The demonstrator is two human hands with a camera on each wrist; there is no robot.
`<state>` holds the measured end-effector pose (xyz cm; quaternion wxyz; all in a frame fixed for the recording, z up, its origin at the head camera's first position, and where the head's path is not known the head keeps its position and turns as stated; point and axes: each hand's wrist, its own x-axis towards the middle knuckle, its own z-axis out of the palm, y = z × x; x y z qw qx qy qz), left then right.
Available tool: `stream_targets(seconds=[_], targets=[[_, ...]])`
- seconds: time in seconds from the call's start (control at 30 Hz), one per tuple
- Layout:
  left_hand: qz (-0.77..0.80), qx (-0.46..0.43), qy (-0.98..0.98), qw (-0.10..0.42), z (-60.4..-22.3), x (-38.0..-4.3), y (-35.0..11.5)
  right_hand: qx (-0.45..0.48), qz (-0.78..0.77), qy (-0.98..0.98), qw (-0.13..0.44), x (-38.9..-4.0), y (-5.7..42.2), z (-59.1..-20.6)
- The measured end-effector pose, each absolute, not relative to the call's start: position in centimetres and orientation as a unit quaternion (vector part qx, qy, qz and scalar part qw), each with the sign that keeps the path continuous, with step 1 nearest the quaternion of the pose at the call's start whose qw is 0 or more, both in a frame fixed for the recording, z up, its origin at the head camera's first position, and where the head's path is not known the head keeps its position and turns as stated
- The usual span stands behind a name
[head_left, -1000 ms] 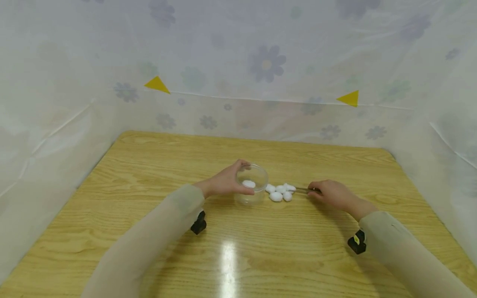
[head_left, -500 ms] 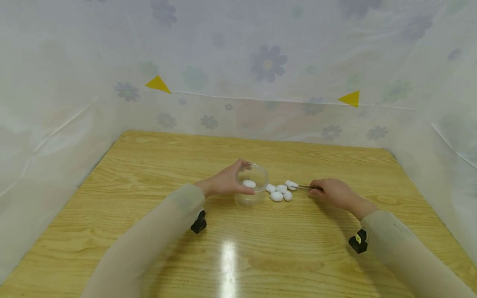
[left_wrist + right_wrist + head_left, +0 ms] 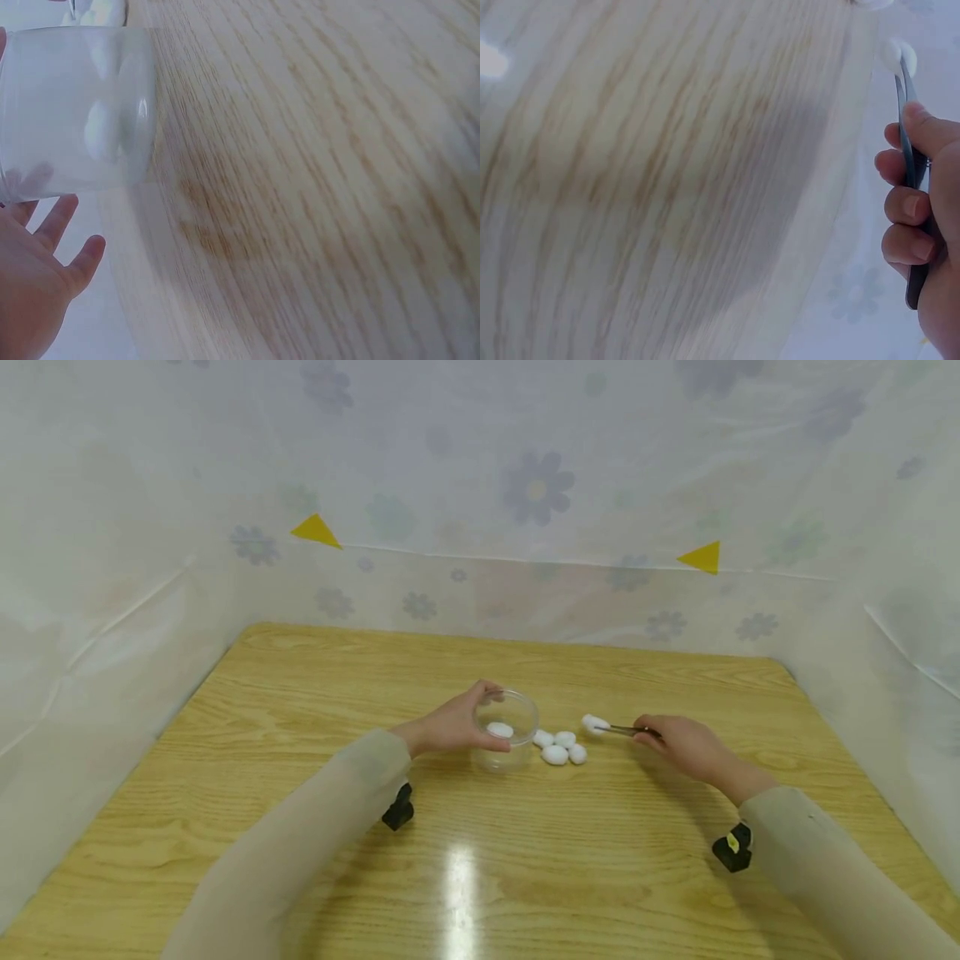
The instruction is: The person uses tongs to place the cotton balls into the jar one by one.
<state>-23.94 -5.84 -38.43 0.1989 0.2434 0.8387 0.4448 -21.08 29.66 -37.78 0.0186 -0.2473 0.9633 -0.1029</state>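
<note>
My left hand (image 3: 453, 724) grips a clear, round jar (image 3: 501, 762) near the middle of the table, thumb and fingers around its side. Inside the jar lies a white cotton ball (image 3: 500, 729), which shows blurred through the wall in the left wrist view. In my right hand (image 3: 688, 749) is a pair of metal tweezers (image 3: 624, 729), with the fingers wrapped along its arms. Its tips pinch another cotton ball (image 3: 596, 723), held above the table. Several more cotton balls (image 3: 555, 755) lie in a cluster just right of the jar.
The wood-grain table (image 3: 360, 685) ends at a back edge against a pale flowered curtain (image 3: 450, 468) that also hangs at both sides. Two yellow triangles (image 3: 700, 557) are on the curtain. Small black devices (image 3: 732, 847) sit at both wrists.
The tweezers have drawn a cotton ball away from the cluster and lifted it, moving to the right and slightly up with my right hand. My left hand and the jar stay in place.
</note>
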Motion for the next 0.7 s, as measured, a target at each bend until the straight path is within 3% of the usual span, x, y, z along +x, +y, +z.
stream_targets(seconds=[0.7], targets=[[0.428,0.247,0.847,0.196,-38.28,-23.86,-5.83,-0.275,-0.106,0.956,-0.006,-20.92,29.67,-36.83]])
